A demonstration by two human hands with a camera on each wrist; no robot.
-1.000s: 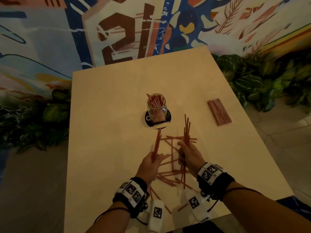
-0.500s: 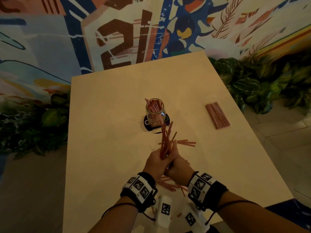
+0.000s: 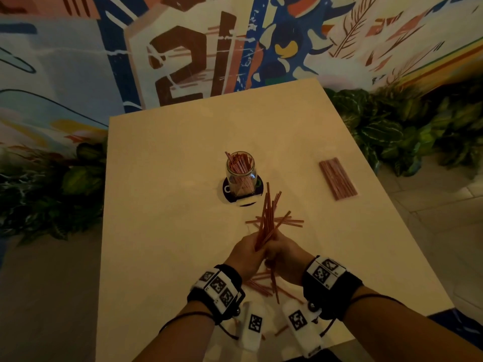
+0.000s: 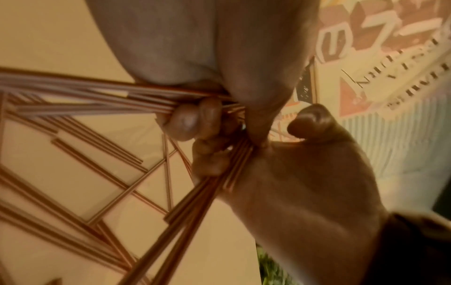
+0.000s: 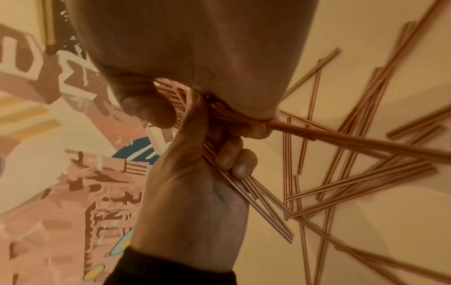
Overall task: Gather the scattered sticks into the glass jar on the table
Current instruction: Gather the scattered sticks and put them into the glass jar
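Two hands meet over the table's (image 3: 162,231) near half: left hand (image 3: 244,257) and right hand (image 3: 286,259), fingers curled tight round one bundle of sticks (image 3: 266,220), tips fanning twd the glass jar (image 3: 240,173). Jar stands mid-table on a dark coaster (image 3: 227,190), part-filled w/ sticks. Loose sticks (image 3: 290,222) lie under & beyond the hands. Flat stick pack (image 3: 337,178) near right edge.

At the top of the frame the right hand (image 5: 195,57) curls around a bundle of sticks (image 5: 341,140) that fans out toward the right edge. From the bottom centre the left hand (image 5: 192,202) grips the same bundle. Loose sticks (image 5: 354,189) lie crisscrossed on the table (image 5: 390,241) at right. A mural (image 5: 48,154) fills the left.
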